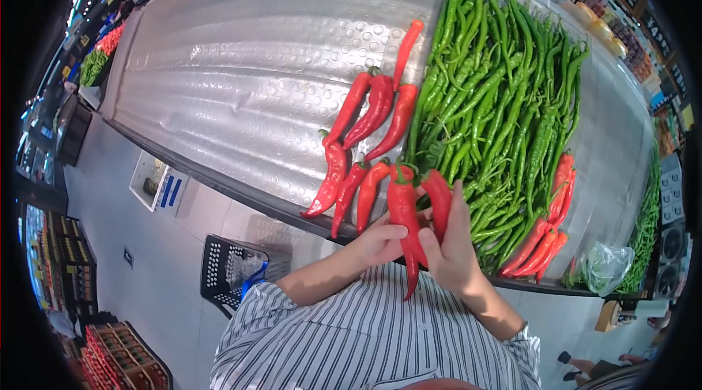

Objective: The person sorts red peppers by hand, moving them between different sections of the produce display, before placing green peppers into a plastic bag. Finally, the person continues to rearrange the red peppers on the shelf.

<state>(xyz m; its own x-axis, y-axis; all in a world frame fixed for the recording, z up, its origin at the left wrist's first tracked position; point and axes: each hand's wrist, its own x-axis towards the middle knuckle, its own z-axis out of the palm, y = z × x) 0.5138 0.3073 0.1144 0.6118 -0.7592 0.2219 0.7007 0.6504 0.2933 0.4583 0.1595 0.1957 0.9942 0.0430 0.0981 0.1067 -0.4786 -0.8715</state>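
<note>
Close to my body, at the counter's front edge, both my hands are around a few long red chili peppers (404,203) with green stems. My left hand (382,241) has its thumb pressed on these from the left side. In my right hand (452,247) is another red chili pepper (438,196), lying between thumb and fingers; its thumb also touches the lower part of the middle ones. Just beyond, several red chili peppers (335,174) lie in two rough rows on the silver dimpled mat (241,90). One more red pepper (408,50) points away at the top.
Right of the rows is a large pile of long green peppers (497,105). More red peppers (537,251) and a plastic bag of greens (603,269) lie farther right. A black basket (219,266) and a white crate (150,179) stand on the floor at left.
</note>
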